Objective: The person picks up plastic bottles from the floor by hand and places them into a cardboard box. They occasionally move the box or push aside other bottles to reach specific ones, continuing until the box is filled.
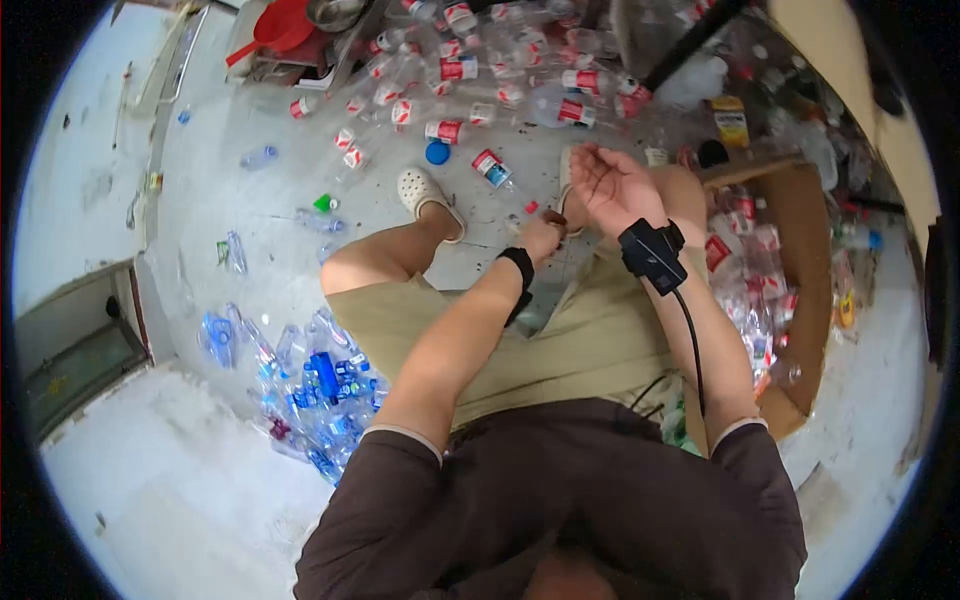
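Note:
I sit with bare knees apart over a concrete floor. My left hand [543, 240], a black band on its wrist, is closed around the top of a clear plastic bottle [545, 292] that hangs between my thighs. My right hand [608, 183], with a black device strapped to its wrist, hovers just beyond it, palm up and fingers loosely curled and apart; I see nothing in it. A bottle with a red and blue label [491, 167] lies on the floor right in front of both hands.
A heap of clear bottles with red labels [470, 70] covers the floor ahead. Crushed blue bottles [320, 390] pile up at my left. A cardboard box [800, 230] with more bottles stands at my right. A white clog [425, 190], a blue cap [437, 152] and a red basin [285, 25] are nearby.

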Tool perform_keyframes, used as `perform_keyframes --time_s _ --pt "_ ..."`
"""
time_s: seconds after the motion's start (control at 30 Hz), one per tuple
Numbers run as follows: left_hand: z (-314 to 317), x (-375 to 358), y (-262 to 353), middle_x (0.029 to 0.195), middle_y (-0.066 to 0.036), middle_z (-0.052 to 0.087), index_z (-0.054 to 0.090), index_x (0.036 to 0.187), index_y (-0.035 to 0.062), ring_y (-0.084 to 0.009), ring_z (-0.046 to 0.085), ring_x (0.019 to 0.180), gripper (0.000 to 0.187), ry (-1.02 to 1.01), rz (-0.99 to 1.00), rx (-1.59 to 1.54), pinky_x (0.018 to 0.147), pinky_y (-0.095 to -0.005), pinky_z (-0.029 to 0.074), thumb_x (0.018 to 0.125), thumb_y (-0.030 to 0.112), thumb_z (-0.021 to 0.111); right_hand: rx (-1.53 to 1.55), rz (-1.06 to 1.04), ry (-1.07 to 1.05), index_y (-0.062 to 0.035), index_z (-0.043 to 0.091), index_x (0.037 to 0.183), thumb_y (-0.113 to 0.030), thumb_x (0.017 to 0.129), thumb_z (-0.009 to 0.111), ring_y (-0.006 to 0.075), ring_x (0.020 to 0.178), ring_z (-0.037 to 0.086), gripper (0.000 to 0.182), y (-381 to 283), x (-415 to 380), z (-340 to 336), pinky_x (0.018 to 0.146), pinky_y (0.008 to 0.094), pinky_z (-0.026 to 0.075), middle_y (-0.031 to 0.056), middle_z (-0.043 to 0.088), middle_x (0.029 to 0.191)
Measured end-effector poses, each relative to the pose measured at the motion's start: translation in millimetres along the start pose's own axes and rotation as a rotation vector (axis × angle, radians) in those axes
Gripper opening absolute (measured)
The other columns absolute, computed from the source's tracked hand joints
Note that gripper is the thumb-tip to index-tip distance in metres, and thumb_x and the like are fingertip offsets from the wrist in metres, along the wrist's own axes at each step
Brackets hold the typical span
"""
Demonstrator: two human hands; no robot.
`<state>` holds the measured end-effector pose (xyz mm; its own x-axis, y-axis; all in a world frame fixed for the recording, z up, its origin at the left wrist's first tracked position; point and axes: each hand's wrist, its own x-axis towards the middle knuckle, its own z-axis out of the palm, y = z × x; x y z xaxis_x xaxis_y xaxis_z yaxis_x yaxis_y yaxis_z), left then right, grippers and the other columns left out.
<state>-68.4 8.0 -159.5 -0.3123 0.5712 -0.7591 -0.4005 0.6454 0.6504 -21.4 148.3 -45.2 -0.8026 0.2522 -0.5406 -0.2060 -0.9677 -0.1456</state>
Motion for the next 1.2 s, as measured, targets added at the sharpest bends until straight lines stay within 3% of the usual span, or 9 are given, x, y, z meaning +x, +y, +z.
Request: perform_keyframes --time_s 0.03,0.1,0.2,0.33,0.53,0.7,0.97,1.03,1.2 --pt "-14.5 15.2 -6.8 0.087 -0.01 0.062 0.056 0.108 0.0032 -0.0213 0.059 0.074 0.032 0.008 -0.012 -0.02 0.063 -0.0328 0.047 0.08 0.019 0.054 -0.012 0.025 0.048 0.0041 0.051 0.092 -0.004 0.084 0.048 0.0276 0.091 0.058 0.012 -2.1 11.6 -1.8 0.084 0.0384 0.049 0.0175 0.059 0.093" --pt "-43.7 44.3 -27.5 0.106 -0.015 0.06 0.053 0.116 0.0062 -0.0285 0.058 0.097 0.04 0.213 0.104 0.545 0.082 -0.0369 0.046 0.079 0.021 0.054 -0.032 0.059 0.109 0.0046 0.051 0.092 -0.004 0.084 0.048 0.028 0.091 0.058 0.012 -3.4 31.2 -4.8 0.085 0.0387 0.049 0.0177 0.058 0.094" --pt "-70.2 83.1 -68.4 0.116 -0.015 0.056 0.05 0.122 0.0124 -0.0302 0.052 0.108 0.046 0.15 -0.019 0.634 0.092 -0.0375 0.041 0.078 0.022 0.053 -0.132 0.054 0.109 0.005 0.05 0.1 -0.009 0.087 0.045 0.0245 0.093 0.058 0.02 7.2 42.5 -14.3 0.083 0.0347 0.049 0.0153 0.058 0.097" --pt "-72.9 117.5 -54.4 0.117 -0.015 0.055 0.036 0.133 0.0254 -0.03 0.053 0.109 0.058 -0.048 -0.234 0.798 0.092 -0.0389 0.041 0.077 0.02 0.053 -0.288 0.15 0.111 -0.0009 0.049 0.107 -0.012 0.088 0.045 0.0221 0.094 0.057 0.022 9.0 50.4 11.1 0.083 0.034 0.048 0.0135 0.058 0.1" --pt "-58.7 163.7 -65.8 0.112 -0.016 0.057 0.029 0.135 0.0285 -0.0322 0.053 0.108 0.061 -0.072 -0.267 0.937 0.091 -0.043 0.041 0.079 0.02 0.051 -0.358 0.157 0.133 -0.0016 0.047 0.107 -0.011 0.088 0.045 0.0218 0.092 0.058 0.022 8.6 63.9 11.3 0.083 0.0353 0.047 0.0133 0.058 0.099" --pt "-52.5 164.0 -93.7 0.111 -0.017 0.058 0.035 0.132 0.0274 -0.0346 0.054 0.104 0.057 0.045 -0.221 0.761 0.09 -0.0426 0.042 0.078 0.021 0.053 -0.457 0.186 0.173 -0.0018 0.047 0.105 -0.01 0.088 0.045 0.0211 0.089 0.058 0.02 12.8 66.5 14.1 0.08 0.0329 0.047 0.0136 0.058 0.099" --pt "-59.0 83.5 -51.8 0.098 -0.02 0.061 0.051 0.117 0.0182 -0.0344 0.057 0.094 0.046 0.409 0.009 0.263 0.082 -0.0401 0.045 0.072 0.021 0.06 -0.531 0.111 0.097 -0.0022 0.049 0.105 -0.011 0.087 0.045 0.0192 0.085 0.058 0.02 16.4 61.8 -7.5 0.076 0.0313 0.048 0.0115 0.059 0.096" --pt "-61.1 59.8 -34.6 0.081 -0.02 0.062 0.055 0.109 0.0122 -0.0303 0.061 0.078 0.038 0.658 0.152 0.249 0.07 -0.0365 0.046 0.073 0.021 0.063 -0.549 0.067 0.121 -0.002 0.05 0.1 -0.01 0.087 0.046 0.0187 0.079 0.058 0.016 16.6 55.7 -6.1 0.071 0.0297 0.049 0.0108 0.059 0.09" --pt "-68.6 -17.4 17.3 0.067 -0.013 0.059 0.057 0.101 0.0095 -0.0231 0.057 0.061 0.029 0.74 0.291 0.233 0.058 -0.0335 0.045 0.073 0.018 0.062 -0.64 0.065 0.089 -0.0019 0.05 0.1 -0.016 0.087 0.05 0.0195 0.079 0.057 0.019 24.0 52.7 -47.6 0.072 0.0307 0.049 0.0115 0.058 0.09"
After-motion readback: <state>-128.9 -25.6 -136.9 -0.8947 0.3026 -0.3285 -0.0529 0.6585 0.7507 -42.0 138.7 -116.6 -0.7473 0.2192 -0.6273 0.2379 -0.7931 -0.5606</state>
